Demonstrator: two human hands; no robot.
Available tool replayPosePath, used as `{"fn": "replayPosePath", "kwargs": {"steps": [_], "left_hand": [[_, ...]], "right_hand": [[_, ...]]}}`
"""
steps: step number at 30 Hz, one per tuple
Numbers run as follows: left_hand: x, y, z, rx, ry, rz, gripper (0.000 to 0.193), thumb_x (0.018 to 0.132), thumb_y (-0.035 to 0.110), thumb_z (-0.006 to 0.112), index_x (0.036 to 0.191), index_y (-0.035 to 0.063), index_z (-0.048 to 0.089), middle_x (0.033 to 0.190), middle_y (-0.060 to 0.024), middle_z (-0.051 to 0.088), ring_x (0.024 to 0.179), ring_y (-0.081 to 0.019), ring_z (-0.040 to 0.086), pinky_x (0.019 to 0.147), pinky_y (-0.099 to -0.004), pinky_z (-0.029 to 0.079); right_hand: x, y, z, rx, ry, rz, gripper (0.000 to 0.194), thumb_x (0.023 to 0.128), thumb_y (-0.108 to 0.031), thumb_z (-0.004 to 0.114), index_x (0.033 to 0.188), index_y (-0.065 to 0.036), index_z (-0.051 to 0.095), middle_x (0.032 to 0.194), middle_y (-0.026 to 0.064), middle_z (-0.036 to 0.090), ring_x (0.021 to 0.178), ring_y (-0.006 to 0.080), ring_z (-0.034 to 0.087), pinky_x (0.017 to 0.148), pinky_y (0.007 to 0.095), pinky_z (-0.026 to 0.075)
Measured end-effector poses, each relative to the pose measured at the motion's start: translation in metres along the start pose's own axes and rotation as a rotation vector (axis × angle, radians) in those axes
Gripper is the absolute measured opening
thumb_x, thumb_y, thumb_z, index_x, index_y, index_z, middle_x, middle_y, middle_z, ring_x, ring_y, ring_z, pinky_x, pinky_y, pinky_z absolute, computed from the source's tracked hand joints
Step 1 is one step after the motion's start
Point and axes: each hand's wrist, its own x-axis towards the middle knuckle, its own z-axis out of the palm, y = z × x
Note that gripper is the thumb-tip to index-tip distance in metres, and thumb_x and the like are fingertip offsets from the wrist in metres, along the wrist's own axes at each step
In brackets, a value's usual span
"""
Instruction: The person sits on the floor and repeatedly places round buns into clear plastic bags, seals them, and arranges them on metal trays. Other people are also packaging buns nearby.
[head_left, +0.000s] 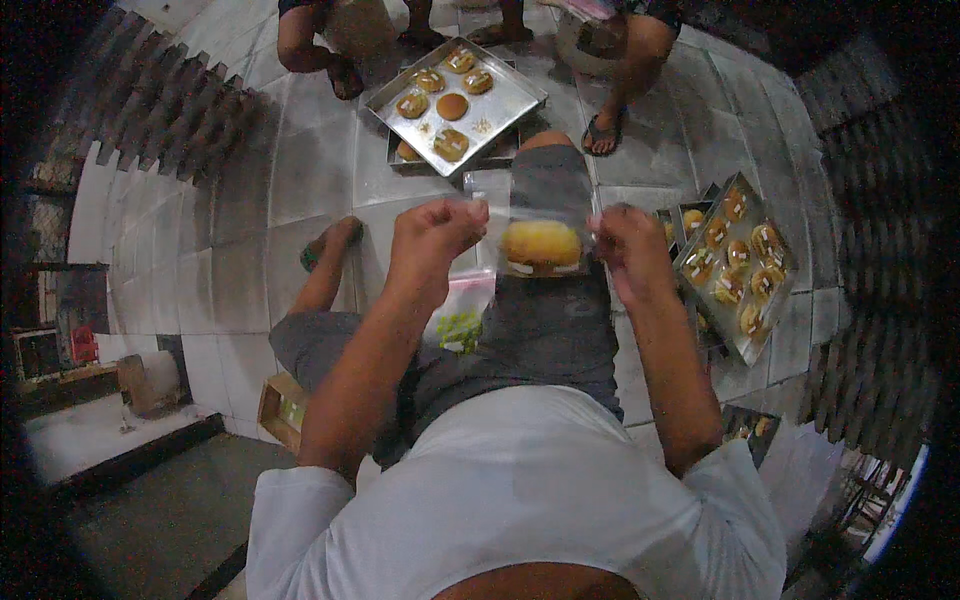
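A golden bun sits in a clear plastic bag above my right thigh. My left hand pinches the bag's left side between thumb and fingers. At the opposite side, my right hand grips the edge in the same way. Pale filling or a label shows along the bun's lower side; blur hides which. Across my lap lies a second clear bag with a pink top band and small green pieces inside.
Ahead on the tiled floor, a metal tray of buns rests on another tray. To the right, stacked trays hold bagged buns. A wooden box stands at left. Other people's legs flank the far tray.
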Motion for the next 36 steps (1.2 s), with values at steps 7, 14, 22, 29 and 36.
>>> {"fn": "replayPosePath", "kwargs": {"steps": [7, 14, 22, 29, 36], "left_hand": [[-0.081, -0.094, -0.018, 0.305, -0.113, -0.278, 0.024, 0.095, 0.024, 0.076, 0.089, 0.0005, 0.074, 0.081, -0.0009, 0.068, 0.076, -0.0115, 0.058, 0.072, -0.0301, 0.047], [-0.067, -0.103, -0.007, 0.751, -0.183, 0.137, 0.025, 0.094, 0.022, 0.072, 0.095, -0.0032, 0.071, 0.088, -0.0191, 0.068, 0.077, -0.0278, 0.066, 0.072, -0.0397, 0.051], [-0.073, -0.099, -0.043, 0.76, 0.184, 0.288, 0.038, 0.097, 0.012, 0.064, 0.133, 0.0013, 0.058, 0.11, -0.0224, 0.071, 0.108, -0.0394, 0.068, 0.096, -0.0446, 0.052], [-0.07, -0.167, -0.105, 1.465, 0.045, 0.667, 0.044, 0.084, 0.008, 0.063, 0.127, 0.0049, 0.063, 0.117, -0.0219, 0.07, 0.101, -0.041, 0.067, 0.095, -0.0533, 0.053], [-0.085, -0.142, -0.103, 1.248, 0.093, 0.805, 0.015, 0.077, 0.012, 0.072, 0.079, 0.0049, 0.059, 0.079, -0.0122, 0.059, 0.081, -0.0317, 0.064, 0.084, -0.0484, 0.053]], "right_hand": [[-0.102, 0.076, -0.055, -0.346, 0.039, 0.202, 0.011, 0.085, -0.012, 0.077, 0.085, -0.002, 0.073, 0.078, 0.0006, 0.066, 0.068, 0.0088, 0.055, 0.063, 0.0258, 0.042], [-0.097, 0.06, -0.056, -0.193, 0.157, 0.084, 0.032, 0.089, -0.017, 0.078, 0.116, 0.0, 0.073, 0.103, 0.0067, 0.074, 0.091, 0.0149, 0.069, 0.083, 0.0294, 0.056], [0.019, 0.014, 0.046, -0.92, -0.056, -1.096, 0.054, 0.084, -0.022, 0.078, 0.134, -0.007, 0.065, 0.128, 0.0174, 0.071, 0.114, 0.0327, 0.07, 0.096, 0.0419, 0.057], [0.204, 0.018, 0.075, -1.41, -0.19, -1.082, 0.05, 0.085, -0.032, 0.082, 0.127, -0.009, 0.07, 0.123, 0.0153, 0.072, 0.115, 0.034, 0.069, 0.097, 0.0443, 0.055], [0.032, 0.121, 0.109, -1.356, -1.069, -0.331, 0.041, 0.083, -0.038, 0.082, 0.111, -0.009, 0.078, 0.109, 0.0141, 0.076, 0.104, 0.0299, 0.071, 0.087, 0.0428, 0.055]]}}
